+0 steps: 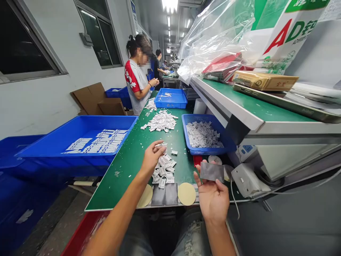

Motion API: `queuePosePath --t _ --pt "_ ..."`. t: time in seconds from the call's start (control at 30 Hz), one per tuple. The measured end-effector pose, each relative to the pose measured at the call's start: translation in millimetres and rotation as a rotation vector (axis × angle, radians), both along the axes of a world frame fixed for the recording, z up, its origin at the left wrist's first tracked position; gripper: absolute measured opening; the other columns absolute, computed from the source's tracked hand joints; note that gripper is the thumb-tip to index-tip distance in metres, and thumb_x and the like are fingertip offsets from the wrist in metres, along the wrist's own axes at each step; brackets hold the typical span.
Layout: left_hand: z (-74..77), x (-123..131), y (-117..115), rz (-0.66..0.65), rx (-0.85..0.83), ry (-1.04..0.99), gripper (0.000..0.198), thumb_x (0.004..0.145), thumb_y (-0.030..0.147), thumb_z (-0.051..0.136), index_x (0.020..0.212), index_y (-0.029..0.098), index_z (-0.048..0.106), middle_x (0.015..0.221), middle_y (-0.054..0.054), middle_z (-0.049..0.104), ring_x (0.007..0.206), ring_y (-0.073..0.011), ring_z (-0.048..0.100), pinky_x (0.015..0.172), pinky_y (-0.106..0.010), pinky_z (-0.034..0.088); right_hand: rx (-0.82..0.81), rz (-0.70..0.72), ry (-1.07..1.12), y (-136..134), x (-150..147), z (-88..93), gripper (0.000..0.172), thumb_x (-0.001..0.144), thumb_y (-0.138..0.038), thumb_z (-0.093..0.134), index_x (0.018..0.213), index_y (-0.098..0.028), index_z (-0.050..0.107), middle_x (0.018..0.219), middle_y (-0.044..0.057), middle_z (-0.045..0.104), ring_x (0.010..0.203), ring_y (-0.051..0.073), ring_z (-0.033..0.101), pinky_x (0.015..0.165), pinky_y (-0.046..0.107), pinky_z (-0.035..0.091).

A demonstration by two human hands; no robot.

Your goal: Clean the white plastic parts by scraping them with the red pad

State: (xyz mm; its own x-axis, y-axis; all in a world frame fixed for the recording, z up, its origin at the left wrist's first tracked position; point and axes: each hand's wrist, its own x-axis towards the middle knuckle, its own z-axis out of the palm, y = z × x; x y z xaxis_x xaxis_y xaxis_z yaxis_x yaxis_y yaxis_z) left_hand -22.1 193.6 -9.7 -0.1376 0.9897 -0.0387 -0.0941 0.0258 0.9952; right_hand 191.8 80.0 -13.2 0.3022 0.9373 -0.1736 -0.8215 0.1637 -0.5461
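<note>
My left hand [152, 158] is over the near pile of small white plastic pieces [166, 166], its fingertips pinched round one small white piece [163, 144]. Palm up at the table's front right, my right hand [213, 197] holds a grey rectangular sheet [212, 171] that looks like sandpaper, gripped between thumb and fingers. Two similar dark grey sheets [164, 195] lie at the table's front edge below the pile. A pale yellow disc [187, 194] is to their right, and another yellow disc [145, 196] to their left is partly hidden by my left forearm.
A blue basket [188, 142] full of white pieces stands on the green table [117, 177]. Farther back are a larger pile [161, 121], a blue tray [170, 104] and a person [137, 81]. A large blue bin [80, 161] adjoins the left edge; a shelf [266, 110] overhangs the right.
</note>
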Motion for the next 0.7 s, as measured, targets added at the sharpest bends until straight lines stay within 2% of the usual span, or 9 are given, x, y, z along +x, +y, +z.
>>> queuePosePath --t 0.1,0.2,0.27,0.37,0.43,0.5,0.6,0.67,0.7 --pt "10.2 -6 -66 -0.007 -0.078 -0.310 0.049 0.079 0.039 0.090 0.116 0.017 0.067 0.089 -0.001 0.070 0.073 -0.0097 0.067 0.071 -0.021 0.057 0.063 -0.015 -0.078 8 -15 1.6 0.051 0.093 -0.035 0.054 0.143 -0.038 0.064 0.136 0.006 0.076 0.089 0.021 0.075 0.070 0.036 0.059" --pt "20.2 -9 -121 -0.005 -0.184 -0.552 0.041 0.080 0.029 0.089 0.114 0.016 0.068 0.085 0.000 0.068 0.066 -0.0060 0.064 0.063 -0.016 0.055 0.263 -0.017 -0.355 9 -34 -0.9 0.052 0.102 -0.043 0.044 0.152 -0.036 0.057 0.125 0.007 0.074 0.099 0.024 0.072 0.084 0.044 0.061" --pt "27.3 -13 -143 0.002 -0.293 -0.794 0.031 0.086 0.016 0.083 0.113 0.015 0.068 0.083 0.000 0.068 0.065 -0.0053 0.064 0.061 -0.014 0.055 0.425 -0.046 -0.623 0 -46 -1.9 0.056 0.106 -0.054 0.045 0.160 -0.038 0.049 0.115 0.005 0.069 0.105 0.025 0.068 0.096 0.048 0.058" --pt "36.9 -21 -163 0.017 -0.466 -1.093 0.025 0.093 0.003 0.071 0.116 0.012 0.069 0.082 -0.002 0.070 0.062 -0.0063 0.066 0.056 -0.014 0.055 0.769 -0.095 -1.099 -20 -58 4.5 0.070 0.103 -0.061 0.060 0.166 -0.042 0.039 0.114 0.005 0.060 0.102 0.024 0.062 0.090 0.042 0.057" --pt "41.9 -26 -170 0.027 -0.529 -1.135 0.023 0.094 0.002 0.069 0.115 0.010 0.070 0.081 -0.003 0.072 0.059 -0.0074 0.067 0.053 -0.014 0.055 1.035 -0.176 -1.379 -29 -62 15.4 0.066 0.105 -0.054 0.061 0.166 -0.040 0.041 0.119 0.008 0.053 0.098 0.023 0.058 0.082 0.038 0.055" --pt "46.3 -29 -177 0.010 -0.561 -1.144 0.020 0.091 0.002 0.073 0.110 0.009 0.071 0.079 -0.004 0.072 0.060 -0.0093 0.069 0.054 -0.016 0.057 1.219 -0.290 -1.569 -29 -65 28.3 0.054 0.109 -0.053 0.051 0.160 -0.036 0.052 0.122 0.009 0.050 0.094 0.022 0.056 0.078 0.036 0.052" --pt "53.4 -32 -185 -0.012 -0.576 -1.172 0.019 0.086 0.001 0.079 0.102 0.009 0.072 0.079 -0.004 0.073 0.060 -0.0098 0.070 0.053 -0.016 0.057 1.186 -0.410 -1.810 -18 -69 41.3 0.049 0.114 -0.047 0.039 0.156 -0.032 0.058 0.123 0.011 0.054 0.097 0.023 0.057 0.083 0.038 0.049" --pt "58.5 -34 -189 0.015 -0.591 -1.189 0.016 0.086 -0.001 0.078 0.097 0.008 0.071 0.077 -0.003 0.072 0.057 -0.0072 0.067 0.050 -0.013 0.053 1.025 -0.424 -1.911 -13 -70 42.0 0.050 0.115 -0.042 0.038 0.164 -0.036 0.046 0.132 0.013 0.057 0.105 0.026 0.058 0.089 0.040 0.047" --pt "60.9 -35 -190 0.022 -0.607 -1.188 0.013 0.088 0.000 0.076 0.096 0.008 0.071 0.076 -0.003 0.071 0.055 -0.0061 0.065 0.049 -0.012 0.052 1.027 -0.413 -1.901 -12 -70 40.1 0.054 0.114 -0.049 0.033 0.167 -0.039 0.040 0.135 0.014 0.058 0.106 0.027 0.058 0.089 0.042 0.047"
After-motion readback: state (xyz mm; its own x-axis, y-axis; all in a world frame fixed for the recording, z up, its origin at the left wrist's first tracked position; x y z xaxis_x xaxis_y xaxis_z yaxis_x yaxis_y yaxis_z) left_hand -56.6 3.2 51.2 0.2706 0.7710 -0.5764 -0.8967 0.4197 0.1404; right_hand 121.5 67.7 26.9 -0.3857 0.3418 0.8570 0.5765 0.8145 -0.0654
